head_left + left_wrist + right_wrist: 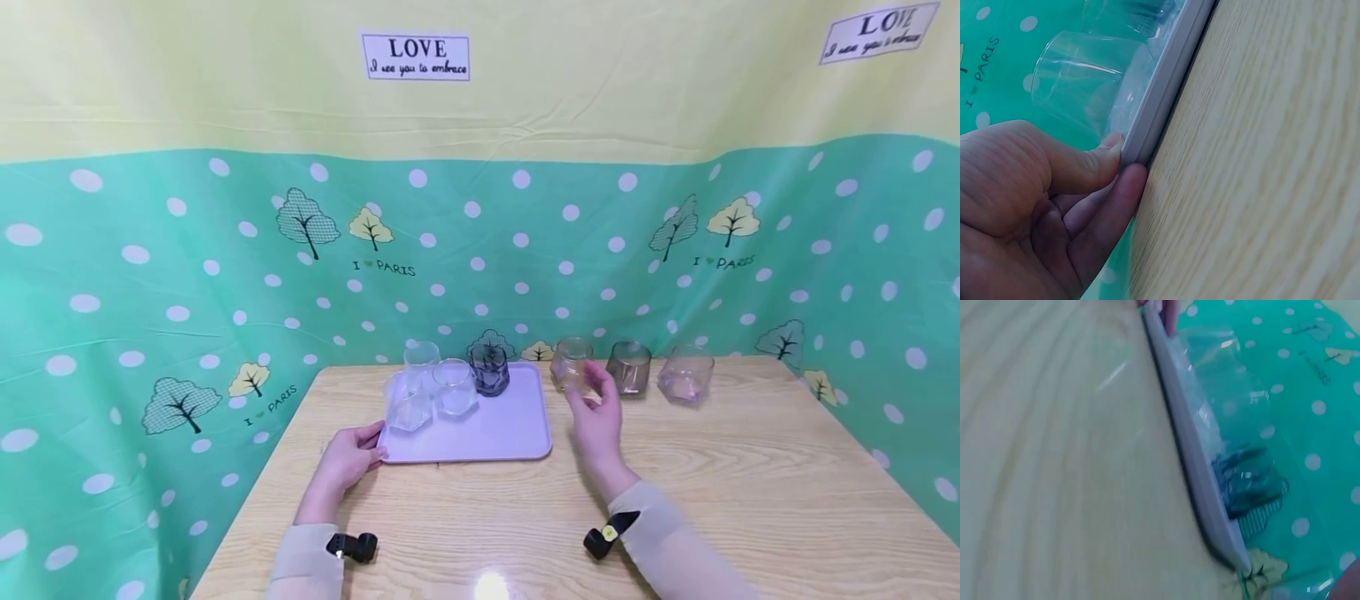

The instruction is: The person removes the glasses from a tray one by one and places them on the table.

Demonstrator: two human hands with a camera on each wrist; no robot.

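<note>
My left hand pinches the near left corner of a lilac tray between thumb and fingers, as the left wrist view shows closely. On the tray's left part stand clear glasses, among them a front one and one further right. Beside them sits a dark grey faceted glass. My right hand is right of the tray, thumb and fingers spread apart at the near right side of an amber glass. Whether it touches that glass cannot be made out. Only a bit of the hand enters the right wrist view.
Right of the amber glass stand a brown-grey glass and a pinkish clear glass, near the table's back edge. The wooden table meets a green dotted cloth behind and at the sides.
</note>
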